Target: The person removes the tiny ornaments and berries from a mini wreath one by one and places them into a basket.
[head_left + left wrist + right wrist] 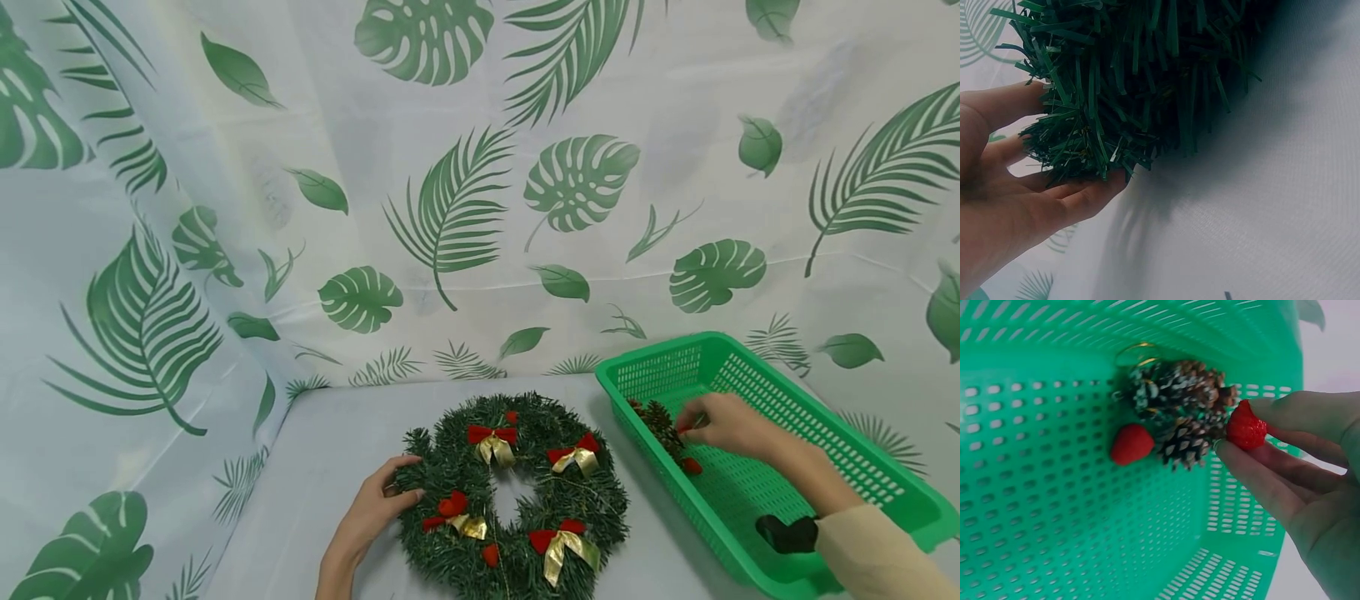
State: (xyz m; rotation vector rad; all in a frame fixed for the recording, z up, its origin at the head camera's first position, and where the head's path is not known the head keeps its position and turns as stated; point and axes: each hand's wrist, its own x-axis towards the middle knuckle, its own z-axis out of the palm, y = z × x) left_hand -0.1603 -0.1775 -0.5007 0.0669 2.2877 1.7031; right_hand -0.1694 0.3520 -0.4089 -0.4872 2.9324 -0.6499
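A green tinsel wreath point(600, 533) lies on the white surface, dressed with red-and-gold bows point(574, 457) and small red pieces. My left hand point(381, 500) grips its left edge, thumb and fingers on either side of a tuft of green tinsel point(1085, 137). Inside the green basket, my right hand point(731, 429) pinches a glossy red strawberry ornament point(1247, 427) between thumb and fingertips. Close by its fingertips are brown pine cones point(1185, 440) with pale tips. Another red strawberry ornament point(1132, 444) lies beside the cones.
The green perforated basket point(750, 550) stands to the right of the wreath, with a raised rim all round. A black object point(783, 533) lies at its near end, by the right sleeve. A leaf-printed white sheet point(480, 333) hangs behind and at the sides.
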